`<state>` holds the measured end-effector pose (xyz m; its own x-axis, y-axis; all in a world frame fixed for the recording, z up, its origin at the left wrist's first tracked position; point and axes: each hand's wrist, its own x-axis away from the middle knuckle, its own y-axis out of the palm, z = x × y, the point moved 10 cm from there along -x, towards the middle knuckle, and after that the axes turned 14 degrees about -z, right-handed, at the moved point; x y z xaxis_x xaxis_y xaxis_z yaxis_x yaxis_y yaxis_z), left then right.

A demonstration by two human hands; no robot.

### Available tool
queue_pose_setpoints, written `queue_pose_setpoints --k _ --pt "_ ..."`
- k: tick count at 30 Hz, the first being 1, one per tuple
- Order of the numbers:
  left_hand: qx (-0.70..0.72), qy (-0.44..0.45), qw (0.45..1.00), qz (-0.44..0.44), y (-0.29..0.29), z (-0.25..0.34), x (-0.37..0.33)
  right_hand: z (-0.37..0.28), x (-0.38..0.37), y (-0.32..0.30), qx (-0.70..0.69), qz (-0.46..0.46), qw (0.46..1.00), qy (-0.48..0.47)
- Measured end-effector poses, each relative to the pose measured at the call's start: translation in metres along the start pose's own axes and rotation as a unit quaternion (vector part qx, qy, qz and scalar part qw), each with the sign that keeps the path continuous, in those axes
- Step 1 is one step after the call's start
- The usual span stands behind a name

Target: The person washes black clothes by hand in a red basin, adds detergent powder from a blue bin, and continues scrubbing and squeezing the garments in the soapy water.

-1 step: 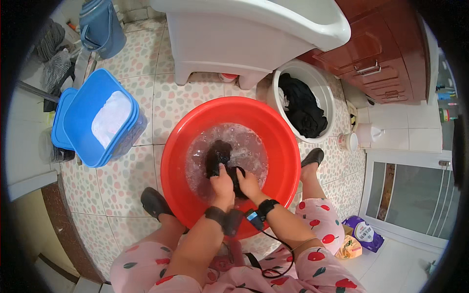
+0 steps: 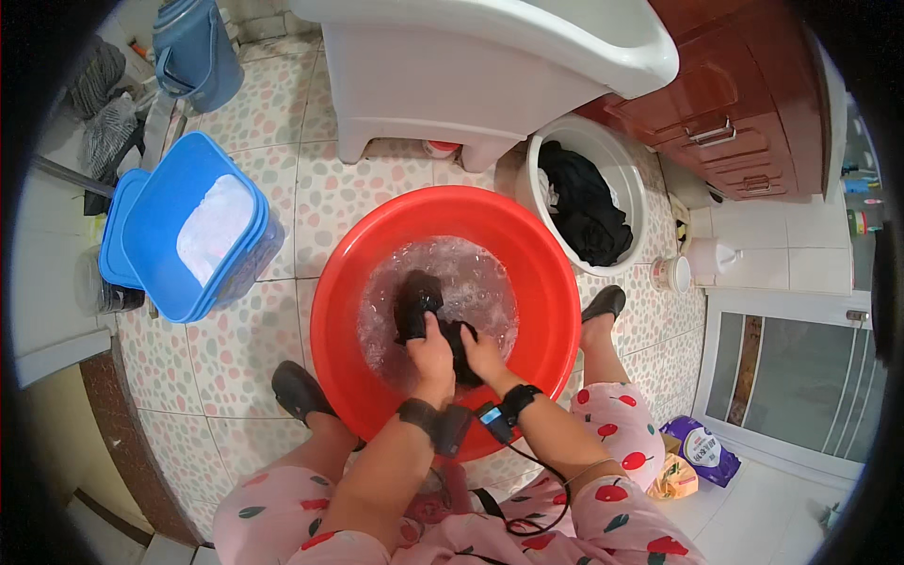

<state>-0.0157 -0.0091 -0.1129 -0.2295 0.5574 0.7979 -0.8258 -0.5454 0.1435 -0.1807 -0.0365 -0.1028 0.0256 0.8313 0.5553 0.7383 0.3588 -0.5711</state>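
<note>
A wide red basin (image 2: 331, 301) stands on the floor between my feet, with sudsy, cloudy water (image 2: 480, 273) in it. Both hands are over the water, closed on a wet black cloth (image 2: 414, 301). My left hand (image 2: 433, 353) grips its middle, thumb on top, and one bunched end sticks out beyond it into the suds. Close beside it, my right hand (image 2: 485, 356) holds the other part of the cloth, which hangs between the two hands. The fingers under the cloth are partly hidden. What kind of garment it is, I cannot tell.
A white tub (image 2: 636, 202) of dark clothes touches the red basin's far right side. On the left stands a blue bin (image 2: 155, 245) holding a white cloth (image 2: 217, 231). A white pedestal sink (image 2: 424, 85) rises beyond. A cable (image 2: 556, 463) hangs from my right wrist's band.
The cloth's far end has shifted slightly and looks glossier and more bunched. My hands have hardly moved.
</note>
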Motion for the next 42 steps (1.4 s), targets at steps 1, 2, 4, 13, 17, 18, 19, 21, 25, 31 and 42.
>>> queue_pose_setpoints --k 1,2,4,13,17,18,19,21,25,31,42 --pt "-0.010 0.019 1.000 -0.019 -0.004 -0.001 -0.006 0.003 -0.002 -0.003 -0.005 -0.008 1.000 0.003" --pt "-0.019 0.039 0.998 -0.039 -0.008 -0.002 -0.014 0.006 -0.004 -0.007 -0.010 -0.015 1.000 0.006" --pt "-0.056 -0.041 0.990 -0.119 0.003 -0.009 -0.015 0.020 -0.003 -0.028 0.045 -0.032 0.993 0.108" --pt "0.168 -0.239 0.946 -0.138 -0.031 -0.074 -0.046 -0.065 -0.034 0.035 0.369 -0.121 0.916 -0.105" --pt "0.164 -0.222 0.957 -0.092 -0.039 -0.070 -0.047 -0.038 -0.065 0.040 0.368 -0.116 0.922 0.006" --pt "0.164 -0.242 0.953 -0.078 -0.042 -0.072 -0.049 -0.032 -0.067 0.049 0.351 -0.104 0.930 0.007" --pt "0.167 -0.260 0.949 -0.065 -0.045 -0.075 -0.051 -0.040 -0.059 0.060 0.307 -0.122 0.944 -0.006" --pt "0.202 -0.230 0.945 -0.114 -0.042 -0.068 -0.062 -0.056 -0.035 0.080 0.217 -0.215 0.952 -0.005" --pt "0.310 -0.177 0.905 -0.230 -0.007 -0.025 -0.049 -0.075 0.010 0.068 0.084 -0.278 0.940 -0.177" --pt "0.320 -0.240 0.867 -0.298 0.002 -0.026 -0.038 -0.115 0.044 0.043 -0.103 -0.387 0.904 -0.149" --pt "0.247 -0.205 0.940 -0.115 0.015 -0.043 -0.012 -0.100 0.001 -0.004 0.252 -0.083 0.962 -0.072"
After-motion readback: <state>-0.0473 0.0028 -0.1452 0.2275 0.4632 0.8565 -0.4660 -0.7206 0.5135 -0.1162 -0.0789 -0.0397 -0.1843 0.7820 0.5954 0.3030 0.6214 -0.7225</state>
